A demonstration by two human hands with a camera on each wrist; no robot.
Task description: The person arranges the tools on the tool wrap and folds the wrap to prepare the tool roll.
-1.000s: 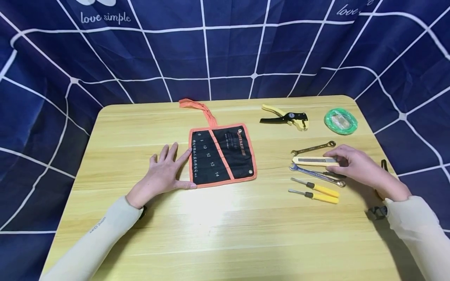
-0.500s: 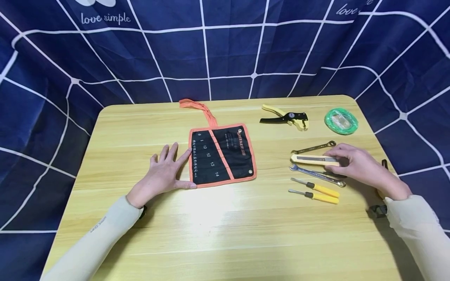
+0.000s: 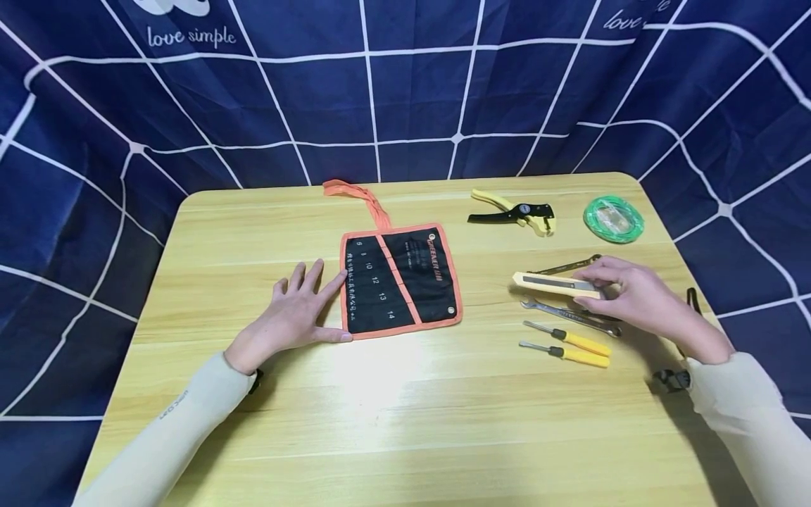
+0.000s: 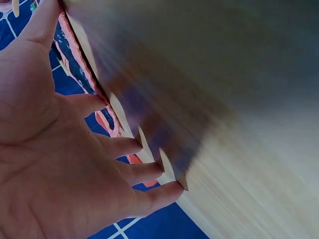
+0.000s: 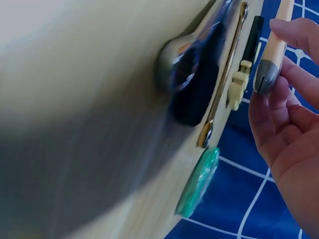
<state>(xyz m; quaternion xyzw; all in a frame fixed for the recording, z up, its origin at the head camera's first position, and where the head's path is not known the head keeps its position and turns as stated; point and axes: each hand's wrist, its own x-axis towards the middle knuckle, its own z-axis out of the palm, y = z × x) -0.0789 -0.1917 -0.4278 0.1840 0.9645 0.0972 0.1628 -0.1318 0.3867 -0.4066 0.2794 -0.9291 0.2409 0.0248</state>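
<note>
My right hand pinches a pale yellow utility knife by its right end. In the right wrist view the knife is raised off the table, its grey end cap toward the camera. Below it lie a silver wrench and a dark-handled tool, mostly covered by the hand. A bronze-coloured wrench lies just behind the knife. My left hand rests with spread fingers at the left edge of a black tool pouch with orange trim. Its thumb and index fingertips touch that trim.
Two yellow-handled screwdrivers lie in front of the wrenches. Wire strippers and a green wire coil are at the back right. A dark-handled tool sits near the right edge, partly behind my wrist. Blue curtains surround the table.
The right hand has lifted the utility knife from the table and shifted it slightly left, its far end tilting up. The left hand and the pouch have stayed put.
</note>
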